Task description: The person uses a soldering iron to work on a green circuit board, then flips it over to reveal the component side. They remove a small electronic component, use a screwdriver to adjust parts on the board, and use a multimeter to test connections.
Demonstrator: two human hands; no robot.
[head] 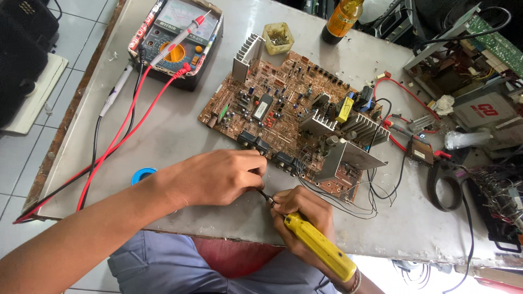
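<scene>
My right hand (305, 209) grips yellow iron (318, 246) at the table's (180, 125) near edge; left hand (218, 177) pinches something tiny at its tip, just beside board (294, 109).

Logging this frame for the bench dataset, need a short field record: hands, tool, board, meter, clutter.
left hand: left hand pinches a small dark part at the table's near edge
right hand: right hand grips the yellow soldering iron, tip toward that part
board: brown circuit board with heat sinks, lying flat just beyond the hands
meter: analog multimeter at far left, red and black probe leads trailing over the grey table
clutter: brown bottle, small yellowish container, blue solder spool
</scene>
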